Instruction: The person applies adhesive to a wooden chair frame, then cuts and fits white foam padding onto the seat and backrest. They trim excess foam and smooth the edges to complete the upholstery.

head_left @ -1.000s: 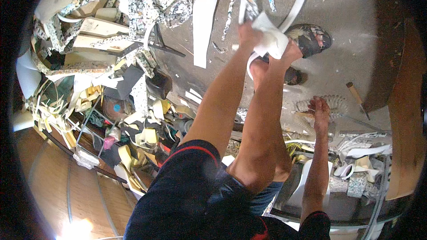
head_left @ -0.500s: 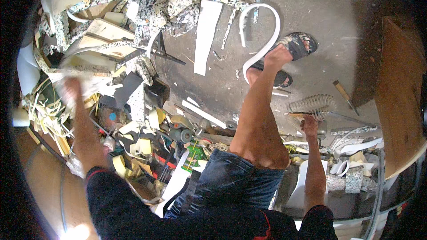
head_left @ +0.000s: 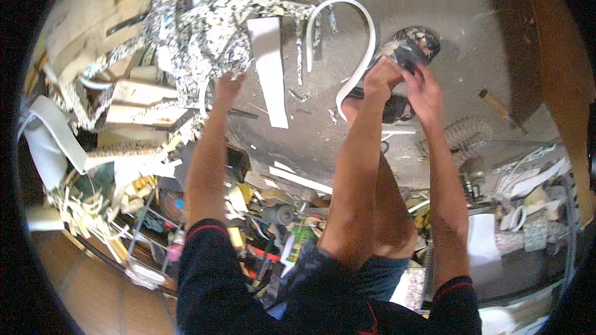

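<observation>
My left hand (head_left: 230, 85) is at the edge of a heap of black-and-white speckled foam scraps (head_left: 211, 31). Its fingers are blurred, so any grip on a scrap cannot be made out. My right hand (head_left: 427, 94) reaches down beside my ankle and the dark sandal (head_left: 410, 46), fingers extended with nothing visible in them. Between the two hands, a long white curved strip (head_left: 366, 9) lies on the floor against my foot. A flat white tapered piece (head_left: 268, 71) rests on the floor just right of my left hand.
At right are a coiled clear hose (head_left: 462, 133), a wooden-handled tool (head_left: 493, 102) and a brown board (head_left: 559, 43). Wooden pieces (head_left: 143, 93), a bent white foam strip (head_left: 62, 133) and pale yellow offcuts (head_left: 87, 211) are piled at left. White scraps (head_left: 521, 217) lie lower right.
My left hand has moved right and away from me, from the left pile to the speckled scraps. My right hand has left the spot by the coiled hose and moved up to my foot.
</observation>
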A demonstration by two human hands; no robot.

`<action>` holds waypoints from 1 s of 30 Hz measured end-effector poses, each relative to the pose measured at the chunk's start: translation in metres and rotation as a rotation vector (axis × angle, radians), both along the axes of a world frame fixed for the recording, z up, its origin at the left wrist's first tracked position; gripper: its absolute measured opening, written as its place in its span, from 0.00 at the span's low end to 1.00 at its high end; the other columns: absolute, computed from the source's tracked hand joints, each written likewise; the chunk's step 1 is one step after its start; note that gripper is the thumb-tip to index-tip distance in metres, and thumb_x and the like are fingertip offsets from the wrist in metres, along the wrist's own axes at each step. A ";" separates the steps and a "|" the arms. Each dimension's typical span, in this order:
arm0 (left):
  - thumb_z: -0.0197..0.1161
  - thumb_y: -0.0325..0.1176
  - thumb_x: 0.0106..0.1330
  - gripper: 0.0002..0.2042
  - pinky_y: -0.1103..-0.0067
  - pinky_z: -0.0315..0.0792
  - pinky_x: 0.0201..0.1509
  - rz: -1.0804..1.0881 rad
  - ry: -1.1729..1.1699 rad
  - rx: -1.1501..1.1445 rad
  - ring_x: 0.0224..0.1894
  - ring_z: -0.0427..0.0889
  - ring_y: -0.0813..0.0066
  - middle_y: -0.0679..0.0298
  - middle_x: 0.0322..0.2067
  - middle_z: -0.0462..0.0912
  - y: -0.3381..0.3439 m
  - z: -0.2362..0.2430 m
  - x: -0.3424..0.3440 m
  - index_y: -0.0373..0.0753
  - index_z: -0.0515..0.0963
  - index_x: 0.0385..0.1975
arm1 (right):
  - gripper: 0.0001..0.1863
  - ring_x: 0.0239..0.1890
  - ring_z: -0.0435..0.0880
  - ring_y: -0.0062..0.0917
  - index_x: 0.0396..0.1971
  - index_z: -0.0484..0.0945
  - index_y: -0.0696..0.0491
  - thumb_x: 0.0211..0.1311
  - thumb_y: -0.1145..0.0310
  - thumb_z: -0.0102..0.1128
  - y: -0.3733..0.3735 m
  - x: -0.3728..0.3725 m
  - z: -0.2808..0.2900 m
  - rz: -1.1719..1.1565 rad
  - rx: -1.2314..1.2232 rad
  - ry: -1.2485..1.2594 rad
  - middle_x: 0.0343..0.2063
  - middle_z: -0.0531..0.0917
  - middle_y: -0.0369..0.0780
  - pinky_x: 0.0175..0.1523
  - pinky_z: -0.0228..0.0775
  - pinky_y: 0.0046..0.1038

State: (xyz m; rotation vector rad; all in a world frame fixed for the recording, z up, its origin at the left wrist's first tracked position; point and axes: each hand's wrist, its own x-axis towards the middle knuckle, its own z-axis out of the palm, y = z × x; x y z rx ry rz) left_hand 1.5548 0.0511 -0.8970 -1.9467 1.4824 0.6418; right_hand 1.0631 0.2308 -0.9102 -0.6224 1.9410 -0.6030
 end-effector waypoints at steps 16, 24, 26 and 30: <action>0.55 0.60 0.68 0.32 0.61 0.74 0.53 0.178 -0.071 -0.278 0.45 0.85 0.46 0.45 0.38 0.85 -0.001 0.018 -0.035 0.30 0.79 0.48 | 0.15 0.41 0.84 0.51 0.43 0.78 0.56 0.62 0.61 0.57 -0.090 0.111 -0.108 0.182 0.015 0.202 0.35 0.85 0.54 0.47 0.75 0.47; 0.60 0.41 0.70 0.23 0.68 0.80 0.51 0.096 0.423 -0.880 0.49 0.81 0.61 0.48 0.50 0.81 -0.168 0.293 -0.083 0.30 0.74 0.58 | 0.16 0.34 0.84 0.36 0.37 0.83 0.57 0.56 0.61 0.64 -0.116 0.306 0.078 0.272 -0.204 -1.042 0.31 0.85 0.45 0.37 0.76 0.42; 0.66 0.43 0.67 0.25 0.67 0.83 0.47 0.082 0.493 -0.939 0.44 0.84 0.61 0.47 0.47 0.83 -0.200 0.332 -0.185 0.29 0.76 0.55 | 0.17 0.31 0.84 0.32 0.37 0.84 0.57 0.52 0.60 0.67 -0.128 0.336 0.120 0.742 -0.259 -1.231 0.29 0.85 0.43 0.35 0.76 0.41; 0.63 0.45 0.69 0.21 0.73 0.79 0.40 -0.397 0.371 -0.583 0.37 0.85 0.69 0.54 0.38 0.87 -0.225 0.264 -0.268 0.29 0.80 0.46 | 0.26 0.44 0.82 0.34 0.46 0.77 0.60 0.55 0.56 0.67 -0.125 0.246 0.105 0.723 -0.181 -0.691 0.41 0.82 0.47 0.48 0.72 0.38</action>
